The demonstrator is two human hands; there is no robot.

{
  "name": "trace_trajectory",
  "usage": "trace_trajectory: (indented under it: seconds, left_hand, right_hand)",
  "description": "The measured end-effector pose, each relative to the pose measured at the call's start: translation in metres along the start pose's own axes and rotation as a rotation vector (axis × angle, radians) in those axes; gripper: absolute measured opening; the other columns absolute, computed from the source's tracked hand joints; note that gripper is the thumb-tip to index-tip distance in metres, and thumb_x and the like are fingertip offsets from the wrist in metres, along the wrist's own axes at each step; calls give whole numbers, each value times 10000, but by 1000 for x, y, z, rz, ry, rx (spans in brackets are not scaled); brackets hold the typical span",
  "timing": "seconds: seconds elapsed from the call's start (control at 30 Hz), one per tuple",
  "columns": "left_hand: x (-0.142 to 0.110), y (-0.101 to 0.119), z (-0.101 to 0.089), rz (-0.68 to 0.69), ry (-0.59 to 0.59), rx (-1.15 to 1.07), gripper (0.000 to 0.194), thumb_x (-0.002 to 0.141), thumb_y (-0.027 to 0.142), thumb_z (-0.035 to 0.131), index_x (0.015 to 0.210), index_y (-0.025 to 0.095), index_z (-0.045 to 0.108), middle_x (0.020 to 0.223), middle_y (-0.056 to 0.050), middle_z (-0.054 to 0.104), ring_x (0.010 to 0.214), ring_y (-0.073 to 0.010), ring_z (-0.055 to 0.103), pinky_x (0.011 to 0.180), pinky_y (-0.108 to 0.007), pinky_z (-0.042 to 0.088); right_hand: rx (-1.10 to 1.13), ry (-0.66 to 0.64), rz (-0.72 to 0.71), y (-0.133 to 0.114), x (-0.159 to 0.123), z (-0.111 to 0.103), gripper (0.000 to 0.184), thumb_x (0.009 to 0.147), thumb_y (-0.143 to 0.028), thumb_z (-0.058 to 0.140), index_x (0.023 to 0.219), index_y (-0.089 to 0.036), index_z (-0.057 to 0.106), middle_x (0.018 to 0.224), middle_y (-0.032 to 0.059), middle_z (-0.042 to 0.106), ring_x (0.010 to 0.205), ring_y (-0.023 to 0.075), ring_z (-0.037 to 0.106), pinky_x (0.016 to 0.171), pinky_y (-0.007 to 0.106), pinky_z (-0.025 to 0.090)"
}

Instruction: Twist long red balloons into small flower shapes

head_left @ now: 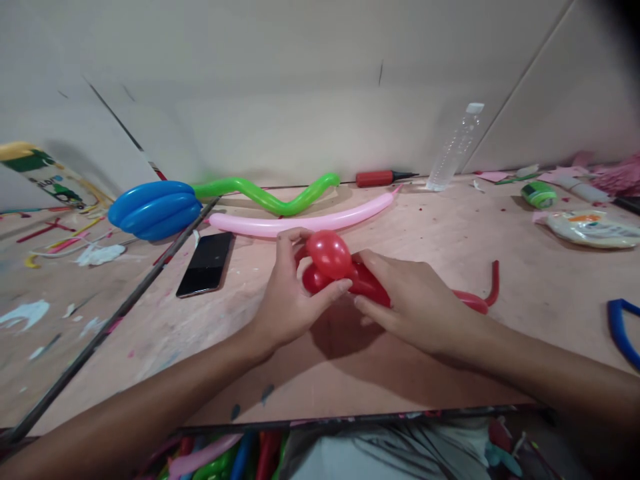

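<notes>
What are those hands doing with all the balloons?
Two bare hands, the left and the right, are holding a red balloon above the table. It has round bubbles between the fingers, and a thin red end sticks out past the right hand. Behind them lie a long pink balloon and a bendy green one, with a bundle of blue balloon loops at the green one's left end. A black phone lies to the left.
</notes>
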State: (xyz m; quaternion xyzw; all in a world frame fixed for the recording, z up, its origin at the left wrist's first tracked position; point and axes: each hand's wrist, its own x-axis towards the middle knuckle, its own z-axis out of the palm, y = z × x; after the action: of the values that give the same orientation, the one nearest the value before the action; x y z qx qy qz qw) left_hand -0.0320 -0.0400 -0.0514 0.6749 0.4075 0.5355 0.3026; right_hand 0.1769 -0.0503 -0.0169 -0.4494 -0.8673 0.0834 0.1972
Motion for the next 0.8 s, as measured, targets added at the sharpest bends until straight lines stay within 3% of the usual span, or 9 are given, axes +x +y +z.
trace_trajectory:
  seconds: [0.1,0.2,0.37,0.47,0.57,0.63,0.73,0.8]
  left_hand:
    - [1,2,-3,-11,-14,3,768,745,407,889,1341,263,426,1406,-108,513,1275,-274,561,1117,-418,425]
    - [0,2,-5,4,-75,-27,725,795,417,849,1356,247,422,1395,-105,530,1282,-261,547,1124,-391,409]
    - [1,-5,-4,-41,-120,-150,360,938,366,676,1241,223,544,1214,-45,624,1131,-213,582,1026,-327,441]
    - [5,-7,-2,-142,-64,-239,197,878,275,683,1056,205,638,1024,-7,665,975,-194,597,907,-297,473]
    - [9,-6,0,-277,-15,-399,241,741,203,707,981,198,688,951,4,700,884,-187,613,805,-283,495]
    - [10,-4,1,-345,-8,-508,299,722,192,695,1020,197,721,995,-8,736,912,-196,649,800,-285,516]
    - [10,0,2,-359,-30,-579,388,759,188,684,1142,206,745,1148,-31,763,1076,-233,685,904,-317,546]
    - [7,3,1,-346,-53,-580,450,807,197,662,1250,237,729,1252,-32,747,1178,-257,672,975,-352,549]
  right_hand:
    - [-32,13,7,1,0,0,276,922,-319,633,1174,-214,592,1102,81,767,891,273,710,707,325,433]
    - [-20,10,23,1,1,0,289,912,-287,640,1186,-215,588,1052,64,774,823,245,701,669,305,419]
    - [-17,22,8,2,1,0,240,962,-360,617,1154,-215,604,1035,60,771,800,237,687,664,309,413]
    - [-3,19,-16,2,1,0,243,979,-375,609,1162,-216,619,1083,69,766,857,246,692,706,323,435]
    - [28,-4,-39,2,2,-2,160,955,-322,625,1074,-216,645,1063,50,759,892,241,685,744,329,452]
    - [2,6,-76,2,3,-3,131,898,-262,658,1019,-211,657,1020,46,747,905,248,671,793,347,460]
    - [-104,115,-149,6,5,-4,304,816,-201,697,1117,-167,678,1097,102,730,1028,303,638,941,426,443]
    - [-186,227,-176,9,6,-4,364,835,-221,698,1192,-154,686,1160,144,706,1100,341,607,970,470,419]
